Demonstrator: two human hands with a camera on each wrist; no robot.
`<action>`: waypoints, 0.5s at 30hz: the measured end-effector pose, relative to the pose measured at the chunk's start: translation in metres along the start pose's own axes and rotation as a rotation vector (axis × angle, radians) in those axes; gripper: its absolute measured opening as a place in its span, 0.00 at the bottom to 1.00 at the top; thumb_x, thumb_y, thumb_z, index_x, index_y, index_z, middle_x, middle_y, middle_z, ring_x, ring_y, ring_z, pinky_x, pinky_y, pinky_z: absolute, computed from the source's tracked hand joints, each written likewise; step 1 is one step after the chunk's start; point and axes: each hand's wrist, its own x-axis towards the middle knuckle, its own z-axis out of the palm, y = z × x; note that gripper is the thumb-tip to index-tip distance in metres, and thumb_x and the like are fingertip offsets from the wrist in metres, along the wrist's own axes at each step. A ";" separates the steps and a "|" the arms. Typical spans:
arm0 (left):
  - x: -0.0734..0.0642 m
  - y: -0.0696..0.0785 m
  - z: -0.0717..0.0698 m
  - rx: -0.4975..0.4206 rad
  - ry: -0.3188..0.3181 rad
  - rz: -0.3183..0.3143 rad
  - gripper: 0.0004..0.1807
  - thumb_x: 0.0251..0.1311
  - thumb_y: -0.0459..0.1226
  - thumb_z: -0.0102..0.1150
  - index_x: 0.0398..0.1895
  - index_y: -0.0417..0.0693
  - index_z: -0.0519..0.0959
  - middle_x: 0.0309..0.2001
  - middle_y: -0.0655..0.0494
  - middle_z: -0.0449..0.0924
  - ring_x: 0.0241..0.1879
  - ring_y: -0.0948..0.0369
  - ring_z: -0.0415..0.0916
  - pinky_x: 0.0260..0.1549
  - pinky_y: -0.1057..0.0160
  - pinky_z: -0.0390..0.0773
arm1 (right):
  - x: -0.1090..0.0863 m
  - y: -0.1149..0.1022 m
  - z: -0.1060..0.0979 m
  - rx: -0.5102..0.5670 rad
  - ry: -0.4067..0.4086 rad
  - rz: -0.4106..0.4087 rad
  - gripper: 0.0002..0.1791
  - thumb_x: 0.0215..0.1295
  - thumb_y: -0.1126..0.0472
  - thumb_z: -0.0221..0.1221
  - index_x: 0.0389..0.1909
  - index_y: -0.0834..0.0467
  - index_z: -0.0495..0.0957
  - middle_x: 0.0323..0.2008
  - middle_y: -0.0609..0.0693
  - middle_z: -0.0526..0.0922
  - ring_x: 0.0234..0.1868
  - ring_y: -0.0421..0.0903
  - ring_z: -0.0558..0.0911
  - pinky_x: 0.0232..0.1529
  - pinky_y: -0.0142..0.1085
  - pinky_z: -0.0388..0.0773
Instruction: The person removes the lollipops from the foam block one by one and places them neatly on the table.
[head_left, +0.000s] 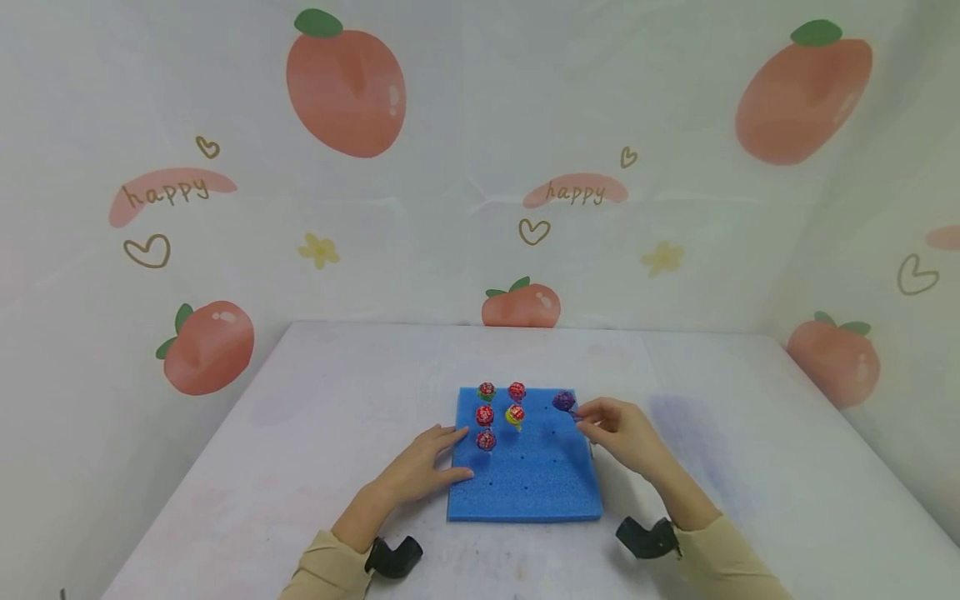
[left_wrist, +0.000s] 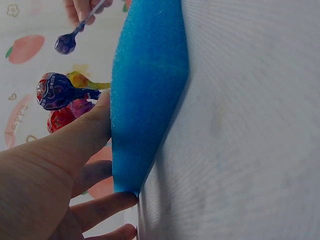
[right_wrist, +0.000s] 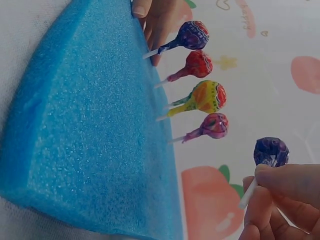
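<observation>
the work in front of me looks roughly at its midpoint, by my judgement: five pops stand in the blue foam [head_left: 540,504] on the table [head_left: 360,425], three down its left side, the low one [head_left: 486,440] among them, and two in the middle row, one of them yellow [head_left: 513,416]. a sixth, the purple pop [head_left: 564,402], is up in the air near the far right corner, its white stick [right_wrist: 248,194] bare at the tip and apart from the foam, so i count it as not yet set. the right hand [head_left: 626,433] has it pinched between thumb and fingertips, close under the wrapped head. the left hand [head_left: 420,468] grips nothing that i can see; its fingers are spread and fairly straight, resting against the left edge of the foam, as if to steady it. what seems left is this pop, and maybe more, since small dark holes [head_left: 526,487] show unfilled along the right side and the near end; i see no spare pops lying about to fill them.
</observation>
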 end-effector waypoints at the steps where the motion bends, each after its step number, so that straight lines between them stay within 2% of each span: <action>1: 0.000 0.000 0.000 0.000 -0.001 -0.001 0.37 0.55 0.50 0.61 0.66 0.44 0.65 0.66 0.39 0.64 0.69 0.39 0.53 0.65 0.39 0.57 | 0.000 0.000 0.000 0.000 -0.005 0.004 0.10 0.62 0.65 0.58 0.42 0.66 0.78 0.36 0.60 0.83 0.29 0.47 0.81 0.23 0.28 0.75; 10: 0.000 -0.001 0.000 -0.003 -0.007 -0.009 0.38 0.55 0.51 0.61 0.66 0.44 0.65 0.66 0.40 0.64 0.69 0.40 0.53 0.65 0.39 0.57 | -0.001 0.003 -0.004 0.009 -0.002 0.040 0.11 0.63 0.65 0.57 0.45 0.67 0.77 0.37 0.63 0.83 0.29 0.40 0.79 0.26 0.30 0.76; 15: 0.001 -0.002 0.001 -0.001 -0.004 0.003 0.37 0.56 0.51 0.61 0.66 0.44 0.65 0.66 0.40 0.64 0.69 0.39 0.53 0.65 0.39 0.58 | -0.002 0.005 -0.008 0.025 0.013 0.052 0.12 0.63 0.66 0.57 0.45 0.68 0.77 0.37 0.63 0.83 0.30 0.43 0.80 0.28 0.31 0.78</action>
